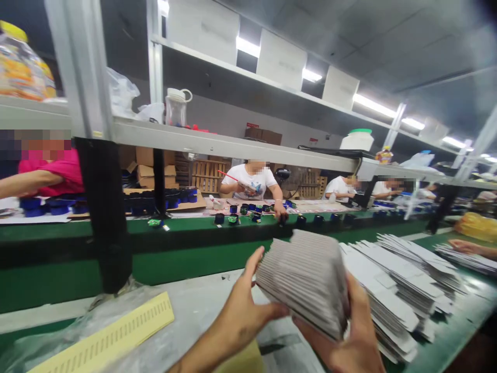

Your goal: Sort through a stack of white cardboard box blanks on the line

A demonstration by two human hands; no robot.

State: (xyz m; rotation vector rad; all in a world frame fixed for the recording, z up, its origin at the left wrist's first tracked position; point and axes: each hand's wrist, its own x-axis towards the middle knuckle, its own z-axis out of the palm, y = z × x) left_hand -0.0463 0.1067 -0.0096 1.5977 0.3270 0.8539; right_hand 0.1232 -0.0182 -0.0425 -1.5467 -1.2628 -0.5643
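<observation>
Grey card blanks, a thick stack of flat cartons (306,282), sit clamped between my two hands: my left grip (243,316) presses the near edge with thumb up, my right grip (355,336) cups the far side from below, I judge to square the edges. Just right of my grip, more flat cartons (396,290) lie fanned on the desk (202,305). Left of it lies a yellow perforated strip (112,336). Beyond, blue caps (248,210) line the green conveyor (174,259), where a co-worker (252,181) sits.
</observation>
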